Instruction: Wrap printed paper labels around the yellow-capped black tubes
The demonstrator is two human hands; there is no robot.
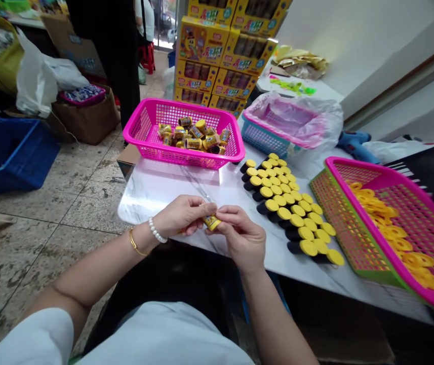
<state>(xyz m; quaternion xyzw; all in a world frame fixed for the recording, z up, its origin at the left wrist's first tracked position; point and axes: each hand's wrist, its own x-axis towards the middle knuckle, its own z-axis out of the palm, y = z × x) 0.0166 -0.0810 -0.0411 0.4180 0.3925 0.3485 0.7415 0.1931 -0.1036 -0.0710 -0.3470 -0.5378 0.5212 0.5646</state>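
Between both hands, over the front edge of the table, is a small yellow printed cup. My left hand grips one end of it, thumb on top. My right hand pinches the other end with thumb and fingers; parts of the cup are hidden behind the fingers. To the right of my right hand stand rows of black cups with yellow lids. Beyond my hands, a pink basket holds a pile of similar yellow printed cups.
At the right, a pink basket, set in a green one, contains yellow rings. A plastic-lined blue basket sits behind the rows. Stacked yellow boxes rise at the back. A blue crate lies on the floor; a person in black stands nearby.
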